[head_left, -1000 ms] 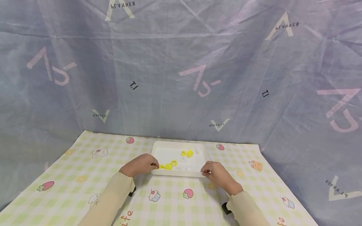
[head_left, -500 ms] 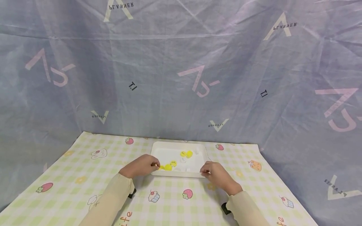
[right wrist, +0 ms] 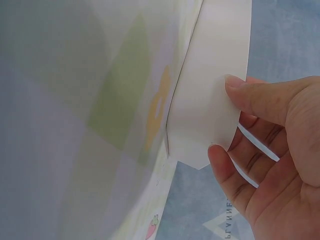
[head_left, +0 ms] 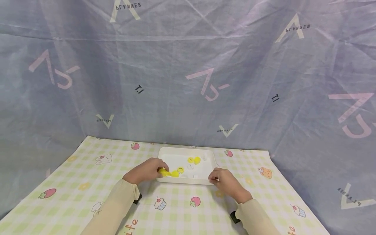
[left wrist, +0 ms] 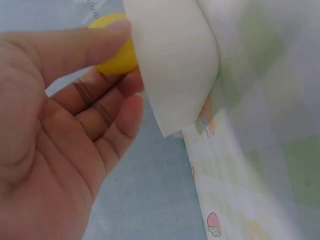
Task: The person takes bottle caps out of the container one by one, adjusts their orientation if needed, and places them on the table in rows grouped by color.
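At the front left corner of a shallow white tray [head_left: 185, 181], my left hand [head_left: 144, 171] pinches a yellow round cap [head_left: 162, 171]. The left wrist view shows the thumb lying across this smooth yellow cap [left wrist: 119, 59], fingers curled behind it, right beside the tray's wall [left wrist: 172, 60]. My right hand [head_left: 227, 181] grips the tray's front right corner. Its thumb presses the outer wall [right wrist: 210, 95] while the other fingers go behind the rim. Inside the tray lie several yellow caps [head_left: 174, 173], some with dark print, and a few white pieces [head_left: 190, 166].
The tray stands toward the back of a table covered with a green checked cloth [head_left: 176, 222] printed with strawberries and cupcakes. Close behind the table's far edge hangs a grey-blue curtain [head_left: 164, 107], which also runs along both sides.
My left hand has risen slightly and shifted right at the tray's corner, and the yellow cap in its fingers shows more fully. The right hand keeps its place on the rim.
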Available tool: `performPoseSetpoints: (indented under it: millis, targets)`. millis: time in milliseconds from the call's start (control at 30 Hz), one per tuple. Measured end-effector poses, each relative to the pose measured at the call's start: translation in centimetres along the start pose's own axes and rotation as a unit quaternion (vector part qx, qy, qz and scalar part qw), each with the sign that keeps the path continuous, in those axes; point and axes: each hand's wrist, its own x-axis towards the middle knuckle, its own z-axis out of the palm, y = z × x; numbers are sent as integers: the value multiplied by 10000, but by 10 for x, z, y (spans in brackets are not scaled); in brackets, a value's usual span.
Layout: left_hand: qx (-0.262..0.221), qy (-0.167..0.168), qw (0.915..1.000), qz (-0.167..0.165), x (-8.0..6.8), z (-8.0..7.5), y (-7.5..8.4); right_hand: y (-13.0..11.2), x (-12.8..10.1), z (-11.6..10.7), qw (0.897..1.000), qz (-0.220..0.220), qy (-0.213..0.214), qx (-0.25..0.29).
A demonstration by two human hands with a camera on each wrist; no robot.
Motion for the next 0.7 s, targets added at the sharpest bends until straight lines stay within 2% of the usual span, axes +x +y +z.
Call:
performPoseSetpoints:
  millis: [233,400,700]
  targets:
    - [280,-36,9995,119,0,-3,1,-1,-1,0,10000,-15,15,-40]
    - [396,35,9992,-16,-1,-5,2,-1,-1,0,10000,-28,16,-7]
    - [182,343,9988,-294,1,-3,7,-2,1,-1,9999,33,-46,-112]
